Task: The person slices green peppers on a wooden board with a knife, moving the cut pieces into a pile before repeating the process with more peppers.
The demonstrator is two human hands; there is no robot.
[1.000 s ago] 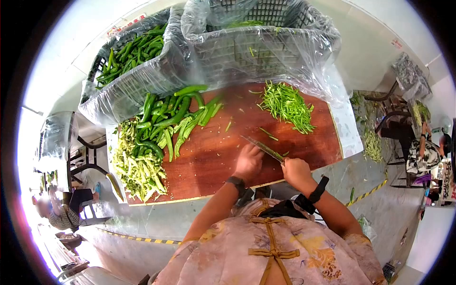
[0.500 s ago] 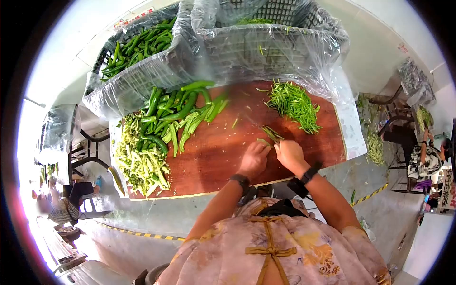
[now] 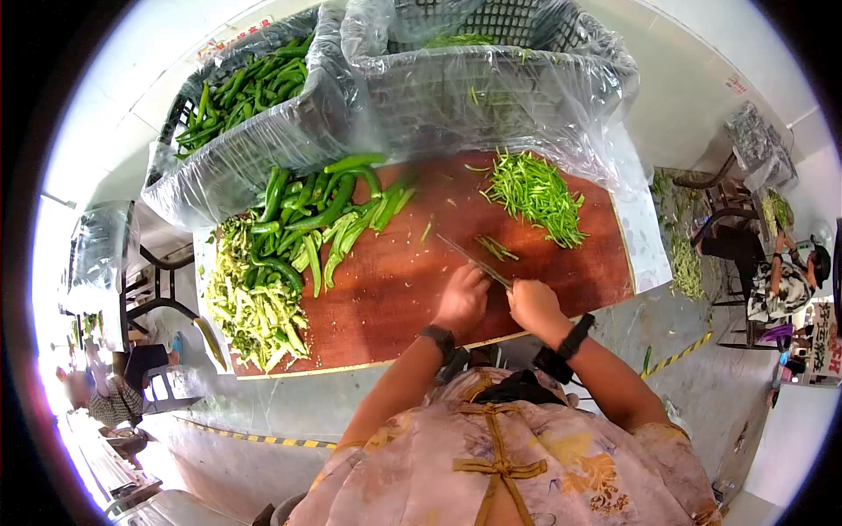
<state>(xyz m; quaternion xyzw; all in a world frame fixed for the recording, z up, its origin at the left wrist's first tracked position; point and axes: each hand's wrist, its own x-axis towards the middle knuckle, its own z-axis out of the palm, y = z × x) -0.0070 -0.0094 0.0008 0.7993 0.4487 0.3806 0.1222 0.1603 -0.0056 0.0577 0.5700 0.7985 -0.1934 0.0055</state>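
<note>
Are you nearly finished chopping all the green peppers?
Not nearly. Done: a pile of thin strips on the cutting board. In hand: the right hand holds the knife, its blade beside the left hand. To do: a heap of whole and split peppers on the board, and a crate full of peppers behind.

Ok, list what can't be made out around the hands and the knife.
Head view only:
- Handle of the knife: hidden inside the right hand.
- Whatever lies under the left hand: covered by its own fingers.
- Contents of the right crate: veiled by plastic, cut off by the top edge.
- The person at right: too small, warped by the lens.
</note>
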